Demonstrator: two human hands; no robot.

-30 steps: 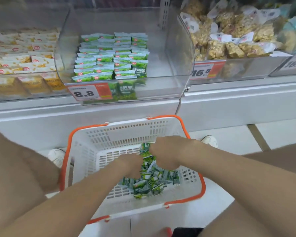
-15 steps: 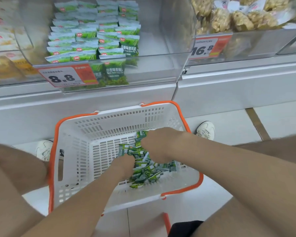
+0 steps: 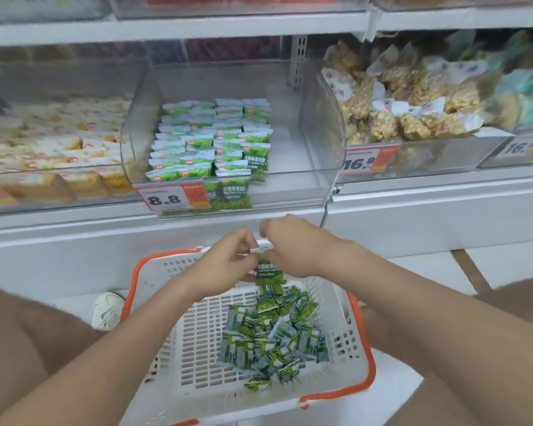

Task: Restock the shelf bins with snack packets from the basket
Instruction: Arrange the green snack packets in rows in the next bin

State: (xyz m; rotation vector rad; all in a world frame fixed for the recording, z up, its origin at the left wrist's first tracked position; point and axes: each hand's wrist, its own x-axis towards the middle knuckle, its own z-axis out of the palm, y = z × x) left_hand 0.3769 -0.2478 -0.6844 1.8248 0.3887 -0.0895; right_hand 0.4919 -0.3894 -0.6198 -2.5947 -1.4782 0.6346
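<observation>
1. Shop shelving behind: clear bin at 12 o'clock holds stacked packets.
2. Basket at 6 o'clock contains loose packets.
3. Left hand and right hand together pinch a green packet above the basket's far edge.

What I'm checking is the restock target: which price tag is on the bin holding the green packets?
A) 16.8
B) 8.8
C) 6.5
B: the 8.8 tag sits on the front wall of the clear bin holding the rows of green packets.
</observation>
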